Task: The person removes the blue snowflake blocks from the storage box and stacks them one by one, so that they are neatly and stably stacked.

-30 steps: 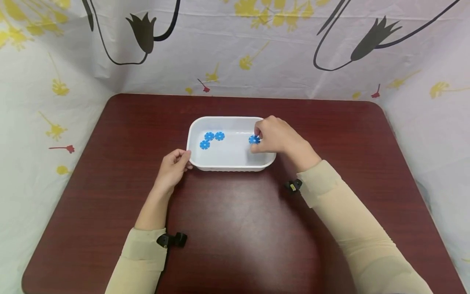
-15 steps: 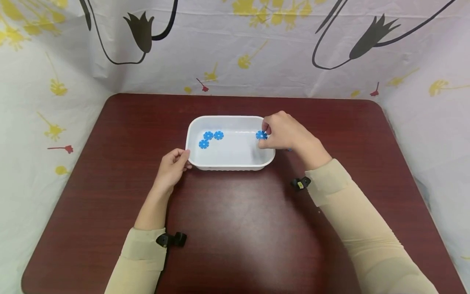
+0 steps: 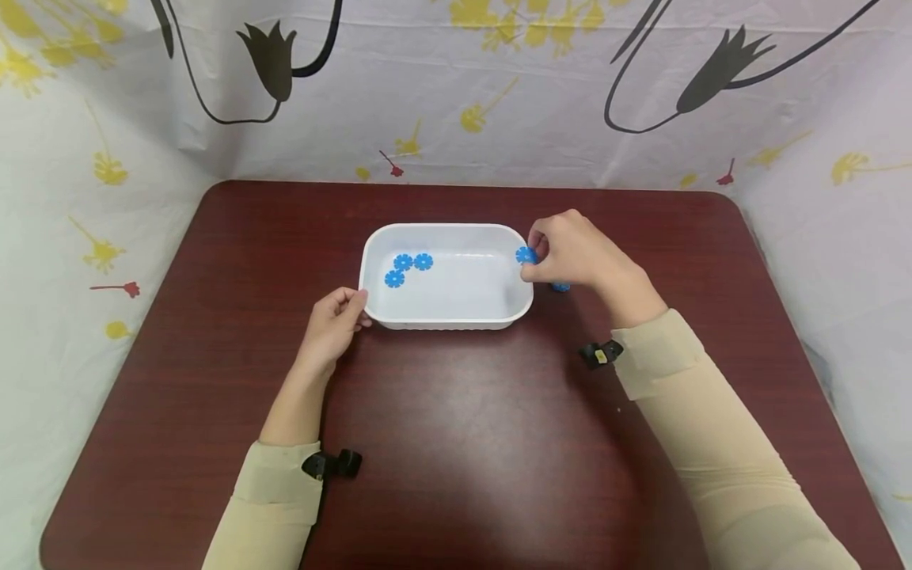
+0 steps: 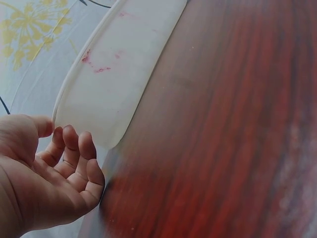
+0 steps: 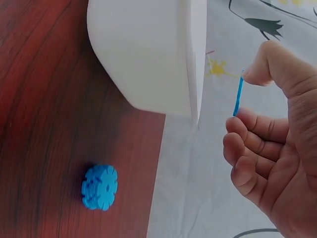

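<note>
A white plastic tray lies on the table, with three blue notched snowflake discs grouped in its left half. My left hand pinches the tray's left rim, thumb on top; in the left wrist view its fingers curl by the outer wall. My right hand holds one blue snowflake disc between thumb and fingers, over the tray's right edge. In the right wrist view that disc shows edge-on, apart from the tray. Below it, a stack of blue snowflake discs stands on the table beside the tray.
The dark red wooden table has rounded corners. White cloth with printed flowers hangs behind it and at both sides. A black wrist camera sits at the right cuff, another at the left cuff.
My right hand has moved right and slightly away with its disc, from inside the tray to over its right edge. The stack on the table has come into sight. My left hand stays at the rim.
</note>
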Tool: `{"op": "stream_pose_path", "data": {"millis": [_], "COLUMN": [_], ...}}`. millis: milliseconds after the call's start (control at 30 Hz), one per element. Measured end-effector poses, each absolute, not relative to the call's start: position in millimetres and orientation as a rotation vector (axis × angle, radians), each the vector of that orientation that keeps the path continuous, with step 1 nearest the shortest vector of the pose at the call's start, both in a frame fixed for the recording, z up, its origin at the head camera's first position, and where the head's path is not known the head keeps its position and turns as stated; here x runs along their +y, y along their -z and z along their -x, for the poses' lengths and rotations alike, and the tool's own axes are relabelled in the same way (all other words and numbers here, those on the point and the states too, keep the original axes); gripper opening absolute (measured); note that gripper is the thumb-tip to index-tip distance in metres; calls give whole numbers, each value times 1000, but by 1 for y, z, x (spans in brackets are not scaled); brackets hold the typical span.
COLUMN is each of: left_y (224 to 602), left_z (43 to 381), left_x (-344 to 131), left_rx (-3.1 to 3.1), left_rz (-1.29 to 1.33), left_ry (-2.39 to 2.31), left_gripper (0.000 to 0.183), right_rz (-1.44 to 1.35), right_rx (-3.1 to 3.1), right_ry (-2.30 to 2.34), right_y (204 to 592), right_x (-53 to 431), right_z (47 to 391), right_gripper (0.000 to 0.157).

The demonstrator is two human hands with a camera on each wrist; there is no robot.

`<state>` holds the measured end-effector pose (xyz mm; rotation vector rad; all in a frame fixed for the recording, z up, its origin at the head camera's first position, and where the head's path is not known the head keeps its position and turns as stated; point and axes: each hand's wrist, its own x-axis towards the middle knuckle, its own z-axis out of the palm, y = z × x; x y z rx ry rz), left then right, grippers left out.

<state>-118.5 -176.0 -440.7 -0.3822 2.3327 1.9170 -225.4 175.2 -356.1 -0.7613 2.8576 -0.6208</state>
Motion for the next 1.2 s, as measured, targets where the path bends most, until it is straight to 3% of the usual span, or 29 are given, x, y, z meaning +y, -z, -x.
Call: {"op": "stream_pose_path", "data": {"millis": [1200], "left_y": [439], "left_z": [118], "left_x": [-175], "left_rx": [2333], "left_rz": [400], "left_ry": [-1893], "left_gripper": [35], "right_rz": [564], "right_rx": [2950], "right_ry": [555], "right_y": [403], "right_x": [232], "right_z": [227], "right_gripper": [25]}}
